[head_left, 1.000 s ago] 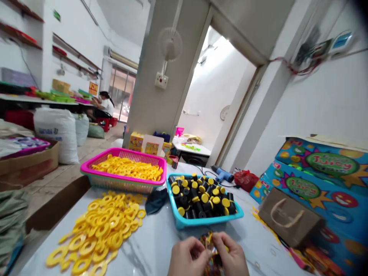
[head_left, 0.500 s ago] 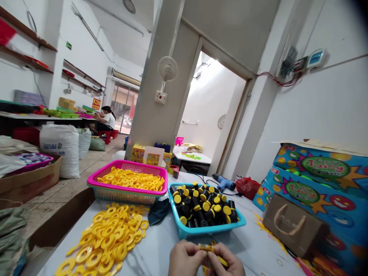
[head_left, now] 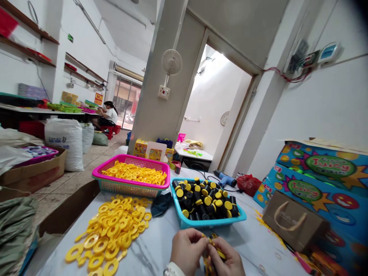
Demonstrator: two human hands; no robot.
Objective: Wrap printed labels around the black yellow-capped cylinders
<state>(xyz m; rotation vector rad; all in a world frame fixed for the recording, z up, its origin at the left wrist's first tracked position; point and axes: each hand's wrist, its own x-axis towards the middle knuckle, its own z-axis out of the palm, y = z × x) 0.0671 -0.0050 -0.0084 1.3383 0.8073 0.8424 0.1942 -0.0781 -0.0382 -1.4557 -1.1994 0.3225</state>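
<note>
In front of me, above the near edge of the table, my left hand (head_left: 188, 247) and my right hand (head_left: 225, 258) meet with fingertips pinched together. Between them is a small yellow-and-black piece (head_left: 220, 253), largely covered by the fingers, so its full shape is hidden. Just beyond my hands stands a blue basket (head_left: 212, 223) heaped with black cylinders (head_left: 198, 199) that have yellow caps. Left of my hands, yellow ring-shaped plastic pieces (head_left: 112, 230) with short handles lie in a loose pile on the marbled table (head_left: 149, 253).
A pink basket (head_left: 99, 175) of yellow pieces stands at the back left beside a dark cloth (head_left: 161, 205). Farther back lie a blue heat gun (head_left: 225, 178) and a red bag (head_left: 247, 184). Blue cartons (head_left: 316, 191) and a brown paper bag (head_left: 296, 222) stand right. Another person (head_left: 109, 114) sits far off.
My left hand has turned and risen slightly, bringing a white wristband into view. Its fingers have shifted on the piece, which is now more covered. The whole view has moved slightly.
</note>
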